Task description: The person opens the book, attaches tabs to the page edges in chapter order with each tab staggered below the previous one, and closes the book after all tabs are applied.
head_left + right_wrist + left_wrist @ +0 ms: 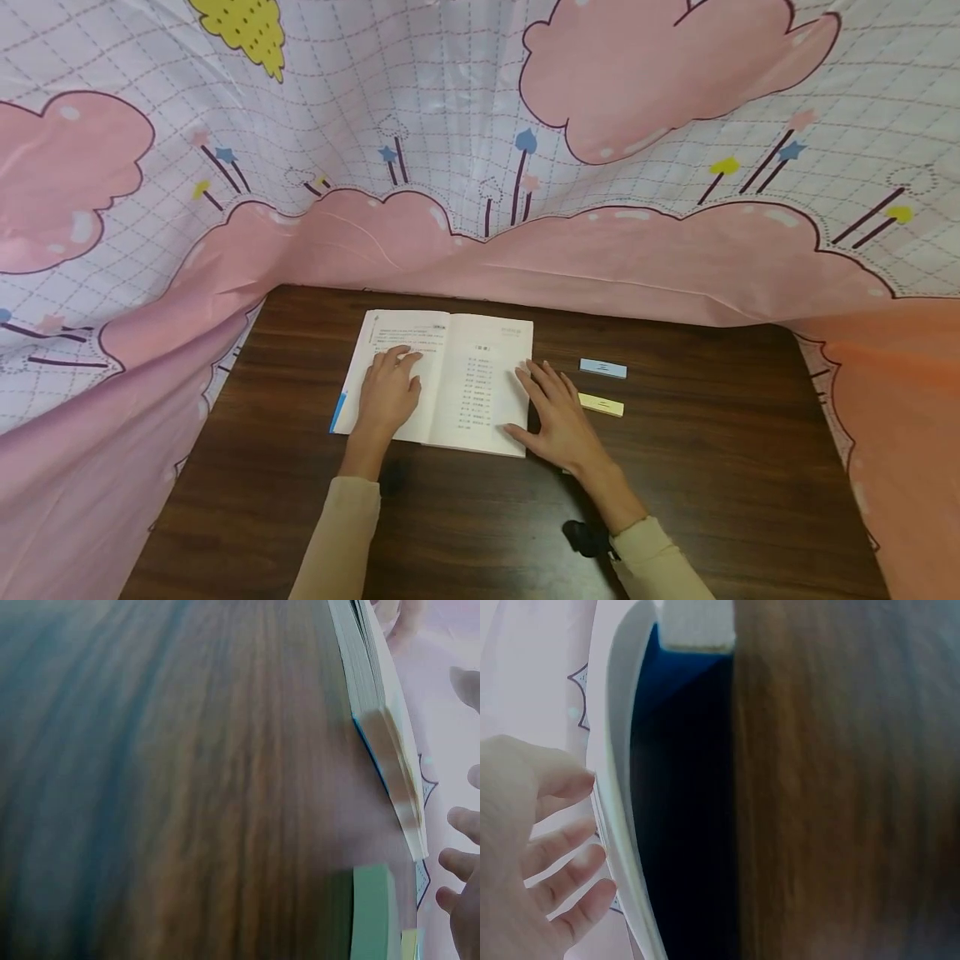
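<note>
An open book [487, 333] with printed pages lies flat on the dark table. My left hand [388, 396] rests over the lower part of the left page, its fingers loosely bent. At the book's right edge is my right hand [558, 421], fingers spread and thumb over the page margin; whether it touches the paper I cannot tell. In the left wrist view, the fingertips meet the pages' edge [611, 787]. A blue strip [603, 368] and a yellow strip [602, 405] lie beyond the right fingers. The right wrist view shows a green block [371, 915] near that hand.
Dark wood-grain table [712, 467] surrounds the book. A patterned pink and white curtain [450, 258] hangs along the back and both sides. A black device [587, 539] sits at the right wrist.
</note>
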A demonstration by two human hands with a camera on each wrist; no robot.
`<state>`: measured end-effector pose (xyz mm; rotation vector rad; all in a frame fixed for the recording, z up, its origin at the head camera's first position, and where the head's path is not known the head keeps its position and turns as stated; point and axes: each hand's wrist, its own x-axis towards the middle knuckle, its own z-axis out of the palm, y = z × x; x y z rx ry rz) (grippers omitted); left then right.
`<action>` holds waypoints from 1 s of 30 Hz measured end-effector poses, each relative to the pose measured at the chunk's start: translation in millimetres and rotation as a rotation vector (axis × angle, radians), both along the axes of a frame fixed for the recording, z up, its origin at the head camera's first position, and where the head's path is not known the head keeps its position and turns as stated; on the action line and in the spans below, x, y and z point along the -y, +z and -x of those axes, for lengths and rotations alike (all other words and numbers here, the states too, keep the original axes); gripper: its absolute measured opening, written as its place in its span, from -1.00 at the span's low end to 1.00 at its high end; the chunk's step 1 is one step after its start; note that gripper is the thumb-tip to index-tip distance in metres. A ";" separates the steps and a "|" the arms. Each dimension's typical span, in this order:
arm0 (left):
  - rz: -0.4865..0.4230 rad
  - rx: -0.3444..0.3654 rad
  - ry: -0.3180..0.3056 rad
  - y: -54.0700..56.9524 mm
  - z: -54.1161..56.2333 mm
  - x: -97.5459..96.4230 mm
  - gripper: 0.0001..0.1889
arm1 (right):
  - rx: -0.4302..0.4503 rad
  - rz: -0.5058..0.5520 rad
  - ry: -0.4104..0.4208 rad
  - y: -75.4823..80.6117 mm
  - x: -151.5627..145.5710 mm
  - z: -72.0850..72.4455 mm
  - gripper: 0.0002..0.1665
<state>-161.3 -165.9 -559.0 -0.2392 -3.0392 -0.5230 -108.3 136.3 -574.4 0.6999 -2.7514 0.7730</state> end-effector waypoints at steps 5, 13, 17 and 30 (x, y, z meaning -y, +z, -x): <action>-0.017 0.005 0.006 1.6 -5.2 1.7 -0.58 | -0.005 -0.017 0.001 -0.2 3.7 2.8 0.06; -0.026 0.004 0.010 0.8 -11.4 -0.4 -0.60 | 0.024 -0.048 -0.031 0.0 4.7 4.0 0.07; -0.032 0.012 0.025 -1.5 -13.1 -0.5 -0.61 | 0.043 -0.068 -0.053 -3.0 5.0 3.4 0.06; -0.044 0.013 0.035 -5.2 -14.7 -0.4 -0.61 | 0.048 -0.069 -0.089 -12.9 7.0 2.0 0.01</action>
